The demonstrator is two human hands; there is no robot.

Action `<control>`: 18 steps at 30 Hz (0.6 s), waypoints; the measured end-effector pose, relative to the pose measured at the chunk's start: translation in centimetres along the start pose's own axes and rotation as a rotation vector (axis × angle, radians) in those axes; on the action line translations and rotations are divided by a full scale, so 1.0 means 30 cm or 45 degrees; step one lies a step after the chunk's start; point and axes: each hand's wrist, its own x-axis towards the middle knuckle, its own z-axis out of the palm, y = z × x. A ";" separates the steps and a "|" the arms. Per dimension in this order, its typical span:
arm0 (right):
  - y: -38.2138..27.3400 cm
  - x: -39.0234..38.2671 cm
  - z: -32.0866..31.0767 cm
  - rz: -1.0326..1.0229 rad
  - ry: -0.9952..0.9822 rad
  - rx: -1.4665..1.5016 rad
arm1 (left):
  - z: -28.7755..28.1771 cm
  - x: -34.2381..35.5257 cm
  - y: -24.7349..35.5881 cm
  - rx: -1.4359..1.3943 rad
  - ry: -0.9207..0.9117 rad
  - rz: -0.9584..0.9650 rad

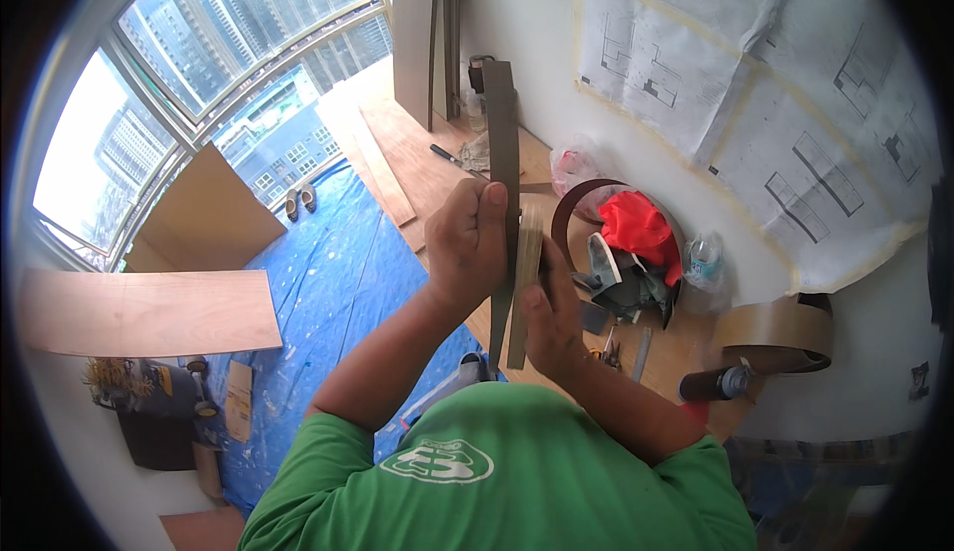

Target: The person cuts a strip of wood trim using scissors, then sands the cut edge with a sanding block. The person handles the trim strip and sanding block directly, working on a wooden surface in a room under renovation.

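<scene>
My left hand [465, 243] is closed round a long grey-brown strip [504, 124], its thumb pressed on the near face. The strip stands out in front of my chest, its far end reaching toward the wall. A shorter, pale wooden piece [527, 293] with layered edges lies along the strip's right side. My right hand [553, 317] grips that piece from the right, thumb on it and the other fingers mostly hidden. Whether the two pieces touch along their whole length cannot be made out.
Beyond my hands is a wooden work surface [397, 144] bearing a black-handled tool [454, 161], a red plastic bag [636, 225], a clear bottle [704, 261], a dark bottle [711, 384] and a coiled edging roll [775, 337]. Blue sheeting [318, 263] covers the floor. Boards [422, 44] lean at the wall.
</scene>
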 end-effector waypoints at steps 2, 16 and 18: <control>-0.102 0.177 -0.016 -0.062 0.052 0.039 | -0.018 -0.053 0.002 0.038 -0.067 0.085; 0.045 -0.081 -0.003 0.574 -0.197 0.253 | -0.042 0.201 -0.035 -0.360 0.293 -0.240; 0.052 -0.064 -0.008 0.541 -0.159 0.393 | -0.024 0.214 -0.047 -0.469 0.337 -0.300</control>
